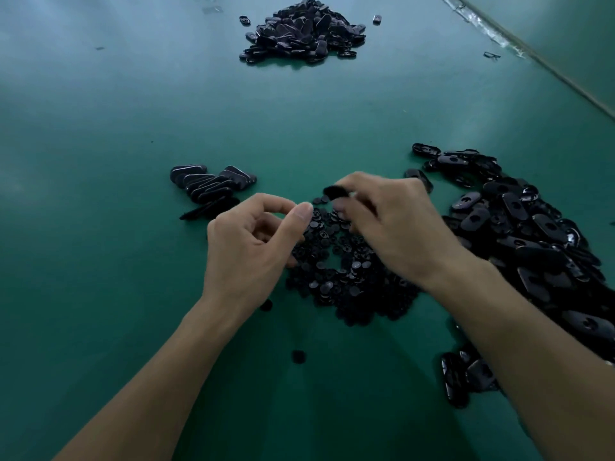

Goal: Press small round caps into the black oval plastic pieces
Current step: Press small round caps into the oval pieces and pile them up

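Note:
A heap of small round black caps (346, 277) lies on the green table in front of me. My right hand (396, 227) hovers over its far side, fingers pinched on a black oval piece (335, 192) that is blurred. My left hand (249, 247) rests at the heap's left edge with thumb and forefinger pinched together; whether a cap sits between them is hidden. A big pile of oval pieces with holes (519, 227) spreads to the right, under my right forearm.
A short row of stacked oval pieces (209, 186) lies left of my hands. Another large pile of oval pieces (304, 31) sits at the far middle. Two loose caps (298, 356) lie near me. The table edge (532, 54) runs diagonally at the upper right.

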`<state>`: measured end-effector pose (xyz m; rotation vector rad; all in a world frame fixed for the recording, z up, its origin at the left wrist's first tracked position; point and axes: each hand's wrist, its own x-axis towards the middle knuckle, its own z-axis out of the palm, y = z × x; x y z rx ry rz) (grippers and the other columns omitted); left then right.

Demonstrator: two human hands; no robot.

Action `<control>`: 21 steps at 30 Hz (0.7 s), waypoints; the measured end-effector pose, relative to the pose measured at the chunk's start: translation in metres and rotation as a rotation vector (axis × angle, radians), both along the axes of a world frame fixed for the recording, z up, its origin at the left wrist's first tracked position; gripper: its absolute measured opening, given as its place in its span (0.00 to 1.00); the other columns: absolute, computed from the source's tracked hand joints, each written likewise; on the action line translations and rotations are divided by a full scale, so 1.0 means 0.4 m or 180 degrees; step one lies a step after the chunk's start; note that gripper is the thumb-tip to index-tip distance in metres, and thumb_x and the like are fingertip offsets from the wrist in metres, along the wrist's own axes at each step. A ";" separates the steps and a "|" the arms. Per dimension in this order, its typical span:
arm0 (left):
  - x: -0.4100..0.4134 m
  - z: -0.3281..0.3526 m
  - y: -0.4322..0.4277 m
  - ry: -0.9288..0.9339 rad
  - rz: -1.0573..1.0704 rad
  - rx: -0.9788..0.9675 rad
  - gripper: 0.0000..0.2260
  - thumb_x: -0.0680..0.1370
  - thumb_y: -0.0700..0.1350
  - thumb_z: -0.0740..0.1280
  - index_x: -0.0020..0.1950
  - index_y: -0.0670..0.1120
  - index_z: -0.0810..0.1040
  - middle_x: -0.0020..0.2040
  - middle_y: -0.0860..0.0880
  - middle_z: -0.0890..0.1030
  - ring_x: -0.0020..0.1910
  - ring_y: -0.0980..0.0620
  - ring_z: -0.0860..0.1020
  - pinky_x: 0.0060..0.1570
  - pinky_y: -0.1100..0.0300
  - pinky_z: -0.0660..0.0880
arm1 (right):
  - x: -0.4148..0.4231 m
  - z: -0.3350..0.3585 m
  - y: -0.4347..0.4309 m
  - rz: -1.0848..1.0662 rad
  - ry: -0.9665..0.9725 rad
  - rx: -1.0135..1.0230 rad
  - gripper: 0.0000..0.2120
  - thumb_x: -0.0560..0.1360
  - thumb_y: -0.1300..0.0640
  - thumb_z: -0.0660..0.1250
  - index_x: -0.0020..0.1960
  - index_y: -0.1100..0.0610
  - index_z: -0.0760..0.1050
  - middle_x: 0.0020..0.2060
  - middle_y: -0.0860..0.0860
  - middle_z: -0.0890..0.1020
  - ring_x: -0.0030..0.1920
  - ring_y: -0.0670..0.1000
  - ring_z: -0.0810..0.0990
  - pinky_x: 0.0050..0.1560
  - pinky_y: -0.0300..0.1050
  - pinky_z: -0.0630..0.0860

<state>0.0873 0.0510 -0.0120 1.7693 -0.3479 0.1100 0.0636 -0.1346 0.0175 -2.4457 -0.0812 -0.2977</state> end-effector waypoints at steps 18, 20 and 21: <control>0.010 -0.004 0.000 0.0509 -0.0398 -0.1178 0.08 0.75 0.39 0.71 0.50 0.51 0.83 0.39 0.48 0.86 0.38 0.52 0.84 0.37 0.61 0.80 | -0.020 0.010 0.041 0.0129 0.0670 0.2054 0.03 0.74 0.61 0.75 0.46 0.55 0.83 0.34 0.51 0.85 0.33 0.45 0.82 0.34 0.38 0.77; 0.009 -0.004 0.000 0.0485 -0.0424 -0.1179 0.06 0.75 0.39 0.72 0.49 0.49 0.83 0.39 0.49 0.86 0.37 0.53 0.84 0.38 0.62 0.80 | -0.020 0.008 0.041 0.0170 0.0664 0.2011 0.03 0.75 0.61 0.74 0.45 0.54 0.83 0.34 0.50 0.85 0.34 0.45 0.82 0.35 0.38 0.77; 0.007 -0.003 -0.002 0.0471 -0.0447 -0.1171 0.05 0.75 0.39 0.73 0.48 0.48 0.83 0.39 0.49 0.86 0.37 0.53 0.85 0.38 0.62 0.80 | -0.019 0.007 0.040 0.0181 0.0652 0.1977 0.03 0.76 0.61 0.73 0.46 0.54 0.84 0.34 0.50 0.85 0.34 0.45 0.82 0.35 0.38 0.77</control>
